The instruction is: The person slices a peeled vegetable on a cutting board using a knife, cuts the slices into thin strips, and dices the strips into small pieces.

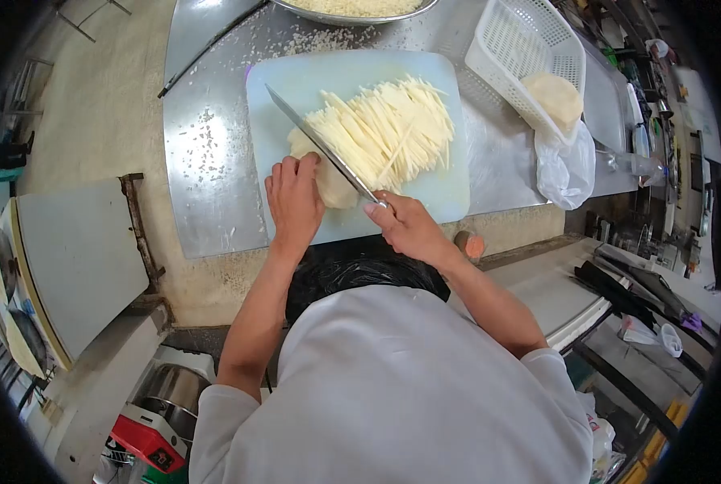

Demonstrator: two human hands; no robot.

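Observation:
My right hand (409, 223) is closed round the handle of a kitchen knife (320, 143), whose long blade slants up to the left. Under and beside the blade lies a pale peeled root vegetable (336, 190), possibly jicama. The curled fingers of my left hand (295, 199) grip its left side, close to the blade. Right of the knife, a heap of thin pale strips (401, 133) spreads over the light blue-white cutting board (284, 74). My left fingertips partly hide the vegetable.
A metal bowl (352, 18) of shredded pale food stands beyond the board. At right, a white perforated basket (487, 60) holds a round pale vegetable (555, 98), with a plastic bag (566, 173) beside it. White scraps and a dark rod (207, 50) lie on the metal table (207, 194).

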